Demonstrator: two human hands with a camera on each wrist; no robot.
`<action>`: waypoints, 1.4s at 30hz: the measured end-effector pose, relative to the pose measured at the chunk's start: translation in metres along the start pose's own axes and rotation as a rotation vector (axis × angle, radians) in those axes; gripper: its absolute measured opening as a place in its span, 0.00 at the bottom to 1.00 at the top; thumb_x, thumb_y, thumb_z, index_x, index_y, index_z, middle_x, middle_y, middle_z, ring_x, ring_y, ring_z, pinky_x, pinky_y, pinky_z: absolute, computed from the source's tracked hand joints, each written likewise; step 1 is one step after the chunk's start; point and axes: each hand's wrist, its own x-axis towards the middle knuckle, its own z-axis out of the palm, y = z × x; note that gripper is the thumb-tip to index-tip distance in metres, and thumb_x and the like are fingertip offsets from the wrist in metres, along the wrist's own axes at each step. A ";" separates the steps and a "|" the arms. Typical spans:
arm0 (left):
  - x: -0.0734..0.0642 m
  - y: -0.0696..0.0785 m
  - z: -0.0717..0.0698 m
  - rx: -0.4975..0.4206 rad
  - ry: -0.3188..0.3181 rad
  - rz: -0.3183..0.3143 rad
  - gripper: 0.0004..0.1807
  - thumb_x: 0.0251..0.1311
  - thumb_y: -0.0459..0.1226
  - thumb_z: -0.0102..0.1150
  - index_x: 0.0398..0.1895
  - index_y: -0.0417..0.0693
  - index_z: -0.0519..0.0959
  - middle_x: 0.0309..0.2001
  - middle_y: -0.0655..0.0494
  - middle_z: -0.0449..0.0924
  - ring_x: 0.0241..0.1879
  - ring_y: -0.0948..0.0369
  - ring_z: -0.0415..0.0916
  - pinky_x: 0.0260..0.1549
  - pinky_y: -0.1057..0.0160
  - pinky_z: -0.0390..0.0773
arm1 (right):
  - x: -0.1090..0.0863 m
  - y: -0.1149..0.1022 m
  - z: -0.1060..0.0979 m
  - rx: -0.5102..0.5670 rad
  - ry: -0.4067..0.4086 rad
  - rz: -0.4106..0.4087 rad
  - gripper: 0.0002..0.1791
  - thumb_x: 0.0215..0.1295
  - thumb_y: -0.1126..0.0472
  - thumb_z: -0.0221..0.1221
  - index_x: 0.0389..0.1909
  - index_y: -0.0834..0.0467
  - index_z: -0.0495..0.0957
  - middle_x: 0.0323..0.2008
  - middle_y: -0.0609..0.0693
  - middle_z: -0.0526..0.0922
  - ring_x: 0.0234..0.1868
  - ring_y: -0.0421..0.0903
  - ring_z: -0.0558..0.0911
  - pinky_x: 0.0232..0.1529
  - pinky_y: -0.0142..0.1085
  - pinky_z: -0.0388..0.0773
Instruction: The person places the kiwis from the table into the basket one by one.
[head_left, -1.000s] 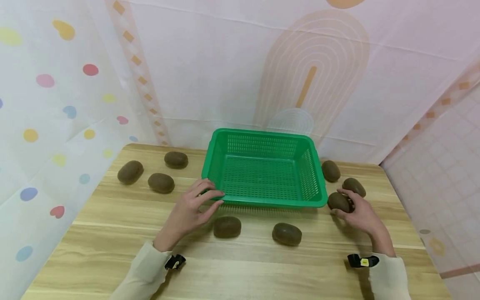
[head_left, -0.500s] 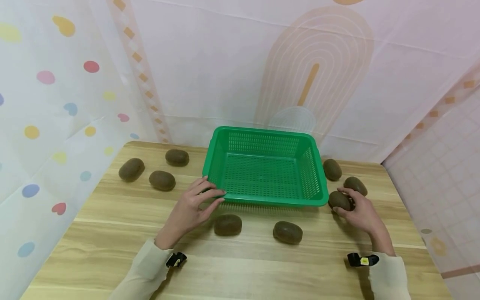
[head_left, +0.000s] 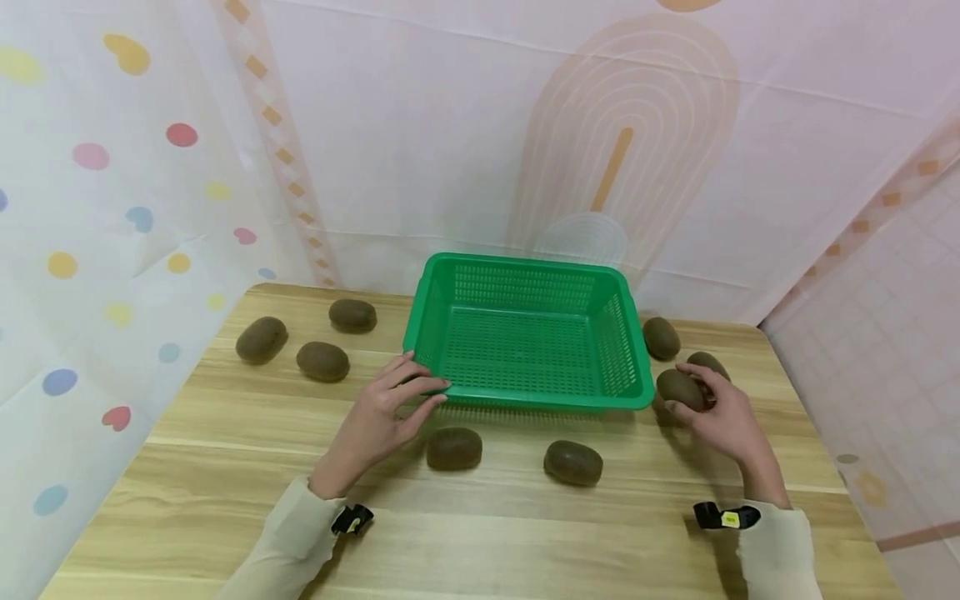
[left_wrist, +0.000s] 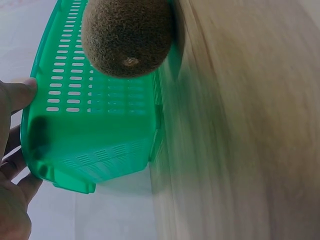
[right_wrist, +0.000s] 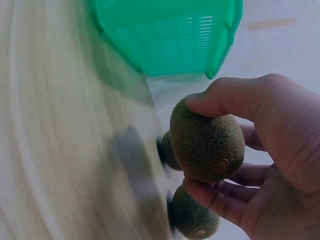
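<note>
My right hand point(head_left: 723, 421) pinches a brown fuzzy kiwi point(head_left: 680, 390) between thumb and fingers, right of the green plastic basket point(head_left: 641, 400). In the right wrist view that kiwi point(right_wrist: 207, 142) hangs off the table, its shadow below it. Two more kiwis lie just beyond this hand, one partly hidden by it. My left hand point(head_left: 378, 421) holds the basket's front left corner, thumb at the front and fingers curled over the rim. The left wrist view has the thumb point(left_wrist: 21, 94) against the rim. A kiwi point(head_left: 454, 449) lies near the left thumb.
Another kiwi point(head_left: 573, 463) lies before the basket. Left of it are three more, including an outer kiwi point(head_left: 262, 340) and a back kiwi point(head_left: 352, 316). The wooden table point(head_left: 480, 550) meets a patterned cloth backdrop point(head_left: 420, 150) behind.
My right hand has raised the kiwi slightly from the table; it now covers more of the kiwi behind. The left hand stays at the basket's corner.
</note>
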 end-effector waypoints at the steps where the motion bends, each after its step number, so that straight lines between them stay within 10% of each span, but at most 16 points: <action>1: 0.000 0.000 0.000 -0.001 -0.001 0.001 0.10 0.57 0.31 0.74 0.42 0.46 0.88 0.41 0.54 0.85 0.45 0.56 0.83 0.68 0.39 0.74 | 0.000 -0.001 0.000 0.007 0.015 -0.001 0.32 0.66 0.61 0.68 0.69 0.62 0.72 0.58 0.66 0.79 0.51 0.62 0.81 0.45 0.40 0.80; 9: -0.006 -0.001 -0.004 0.011 0.011 -0.009 0.11 0.55 0.31 0.75 0.41 0.46 0.88 0.40 0.56 0.86 0.43 0.58 0.84 0.69 0.41 0.74 | 0.004 -0.017 0.001 0.060 0.084 -0.010 0.32 0.66 0.58 0.69 0.70 0.57 0.73 0.60 0.62 0.81 0.52 0.55 0.81 0.43 0.19 0.71; 18: -0.001 0.000 0.000 -0.006 0.008 -0.002 0.11 0.55 0.31 0.75 0.41 0.46 0.88 0.40 0.55 0.86 0.44 0.58 0.84 0.68 0.40 0.74 | 0.009 -0.031 -0.010 0.068 0.168 -0.087 0.30 0.63 0.61 0.71 0.67 0.57 0.76 0.53 0.63 0.83 0.44 0.20 0.71 0.41 0.15 0.71; 42: 0.001 -0.001 0.002 -0.030 0.007 -0.016 0.11 0.54 0.31 0.75 0.41 0.47 0.88 0.40 0.56 0.86 0.44 0.58 0.84 0.69 0.40 0.74 | 0.040 -0.078 -0.005 0.097 0.104 -0.273 0.32 0.62 0.64 0.71 0.69 0.57 0.75 0.54 0.58 0.85 0.43 0.34 0.80 0.41 0.17 0.76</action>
